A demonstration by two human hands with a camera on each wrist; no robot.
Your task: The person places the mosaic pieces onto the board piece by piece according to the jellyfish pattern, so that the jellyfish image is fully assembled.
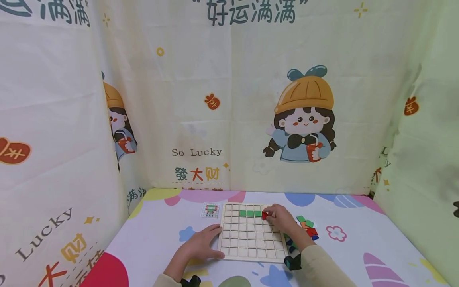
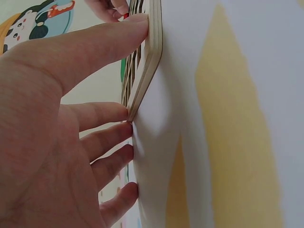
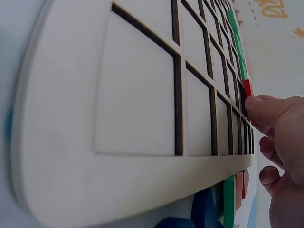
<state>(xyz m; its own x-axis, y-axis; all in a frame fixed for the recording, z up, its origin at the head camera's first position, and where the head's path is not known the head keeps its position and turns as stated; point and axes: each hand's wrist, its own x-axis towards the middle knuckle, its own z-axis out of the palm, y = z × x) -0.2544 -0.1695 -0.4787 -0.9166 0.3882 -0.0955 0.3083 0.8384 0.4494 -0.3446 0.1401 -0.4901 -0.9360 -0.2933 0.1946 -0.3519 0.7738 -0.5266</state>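
Observation:
A wooden grid board (image 1: pixel 251 261) lies on the table, with a row of green pieces (image 1: pixel 250 213) in its upper part. My right hand (image 1: pixel 287 223) holds a red piece (image 1: pixel 264 215) at the right end of that row; in the right wrist view the fingertips are on the red piece (image 3: pixel 248 88) beside the green ones (image 3: pixel 237 47). At the board's left edge my left hand (image 1: pixel 201 244) rests with spread fingers. The left wrist view shows the left hand's (image 2: pixel 71 114) thumb and a finger touching the board's rim (image 2: pixel 153 57).
A small pattern card (image 1: pixel 210 210) lies left of the board's top corner. Loose green, orange, red and blue pieces (image 1: pixel 312 231) are heaped right of the board, partly behind my right arm. A printed cloth (image 1: pixel 251 119) hangs behind the table.

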